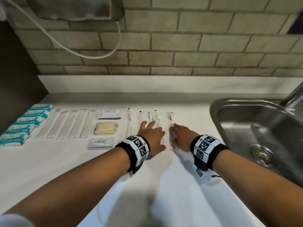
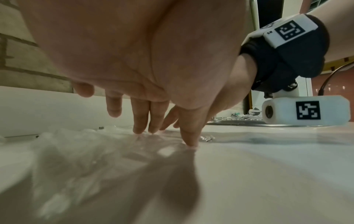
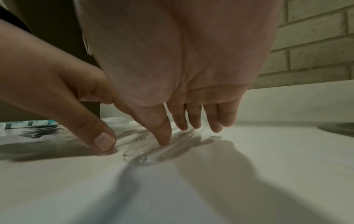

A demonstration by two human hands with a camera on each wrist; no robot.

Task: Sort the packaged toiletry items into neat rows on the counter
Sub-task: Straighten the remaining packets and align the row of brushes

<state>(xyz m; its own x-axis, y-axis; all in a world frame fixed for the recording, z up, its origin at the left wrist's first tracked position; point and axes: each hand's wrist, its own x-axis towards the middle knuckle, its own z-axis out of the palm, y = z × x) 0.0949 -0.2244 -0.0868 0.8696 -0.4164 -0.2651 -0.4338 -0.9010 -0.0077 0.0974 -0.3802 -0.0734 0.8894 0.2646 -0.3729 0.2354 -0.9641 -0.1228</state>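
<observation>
Now both flat, open hands, left hand (image 1: 151,135) and right hand (image 1: 182,135), press clear packets (image 1: 171,128) on the surface (image 1: 188,185), likely straightening the final row; next, nudge them parallel.

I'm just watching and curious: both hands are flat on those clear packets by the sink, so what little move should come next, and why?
Probably slide the rightmost clear packet a little left, toward the others. The right hand rests on it with straight fingers, and it lies apart from the clear packets under the left hand, which look bunched and uneven beside the tidy rows further left.
</observation>
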